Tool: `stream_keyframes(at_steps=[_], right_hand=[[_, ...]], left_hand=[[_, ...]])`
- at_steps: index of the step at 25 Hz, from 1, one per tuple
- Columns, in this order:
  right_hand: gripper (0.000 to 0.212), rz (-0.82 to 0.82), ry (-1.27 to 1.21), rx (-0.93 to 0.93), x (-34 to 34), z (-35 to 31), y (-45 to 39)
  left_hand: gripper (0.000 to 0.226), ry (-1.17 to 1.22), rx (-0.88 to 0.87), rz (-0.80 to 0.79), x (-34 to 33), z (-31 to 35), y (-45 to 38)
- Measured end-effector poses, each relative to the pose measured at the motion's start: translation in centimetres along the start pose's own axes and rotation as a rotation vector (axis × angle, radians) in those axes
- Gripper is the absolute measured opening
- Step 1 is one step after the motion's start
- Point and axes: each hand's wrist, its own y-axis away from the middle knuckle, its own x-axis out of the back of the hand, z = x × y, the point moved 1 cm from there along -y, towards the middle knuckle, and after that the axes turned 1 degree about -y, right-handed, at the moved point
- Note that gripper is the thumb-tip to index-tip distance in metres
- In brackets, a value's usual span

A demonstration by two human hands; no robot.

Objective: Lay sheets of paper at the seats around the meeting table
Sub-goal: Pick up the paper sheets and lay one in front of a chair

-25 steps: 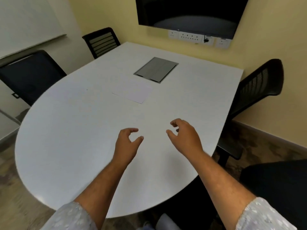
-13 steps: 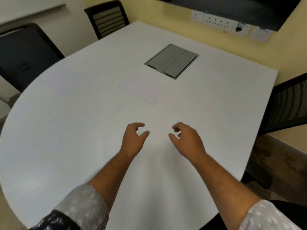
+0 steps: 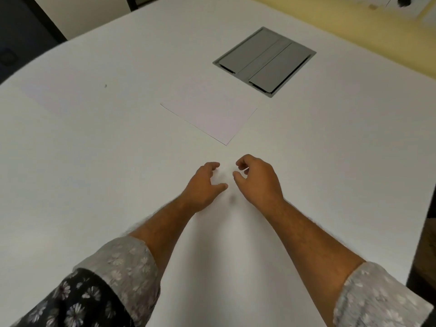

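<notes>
A white stack of paper (image 3: 210,113) lies flat near the middle of the white meeting table (image 3: 94,161), its near corner pointing toward me. Both hands hover over the table just short of that corner. My left hand (image 3: 204,185) is empty, fingers curled and apart. My right hand (image 3: 258,179) is beside it, also empty with curled, spread fingers. Another faint sheet (image 3: 54,96) seems to lie at the table's left side.
A grey cable hatch (image 3: 264,61) is set into the table beyond the paper. A dark chair (image 3: 21,31) stands at the far left, and another chair edge (image 3: 424,256) shows at the right. Wall sockets (image 3: 401,3) sit on the yellow wall.
I have leaned in over the table, so the paper and hatch appear closer and larger. Both hands have moved forward toward the paper and drawn nearer each other.
</notes>
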Motion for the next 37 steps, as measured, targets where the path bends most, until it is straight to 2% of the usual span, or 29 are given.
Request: stream_keyframes(at_steps=[4, 7, 11, 15, 17, 22, 26, 33, 37], right_hand=[[0.028, 0.008, -0.006, 0.07, -2.9, 0.2, -4.0], [0.029, 0.028, -0.014, 0.068, -4.3, 0.0, -6.6], [0.033, 0.073, -0.042, 0.074, -5.7, 1.4, -9.7], [0.048, 0.218, 0.027, 0.118, -6.7, 3.6, -11.6], [0.049, 0.257, 0.099, 0.16, -7.5, 4.0, -12.4], [0.041, 0.263, 0.222, 0.213, -8.2, 3.8, -12.7], [0.031, 0.25, 0.288, 0.25, -8.3, 3.7, -12.4], [0.02, 0.322, 0.171, 0.31, -8.0, 3.8, -12.5], [0.014, 0.427, -0.023, 0.284, -7.7, 4.2, -12.5]], left_hand=[[0.075, -0.381, -0.128, 0.007, -1.3, -2.2, -1.8], [0.064, -0.434, -0.2, 0.088, -1.6, -1.9, -3.3], [0.036, -0.309, -0.265, 0.3, -1.8, -2.2, -6.2], [0.022, -0.212, -0.253, 0.491, -2.1, -2.8, -8.8], [0.018, -0.175, -0.239, 0.566, -1.9, -2.7, -10.4], [0.016, -0.098, -0.181, 0.592, -1.3, -2.2, -13.0], [0.015, -0.085, -0.201, 0.615, -1.7, -2.1, -12.7], [0.021, 0.021, -0.286, 0.635, -1.8, -1.9, -12.4], [0.031, -0.109, -0.338, 0.674, -2.0, -1.6, -12.5]])
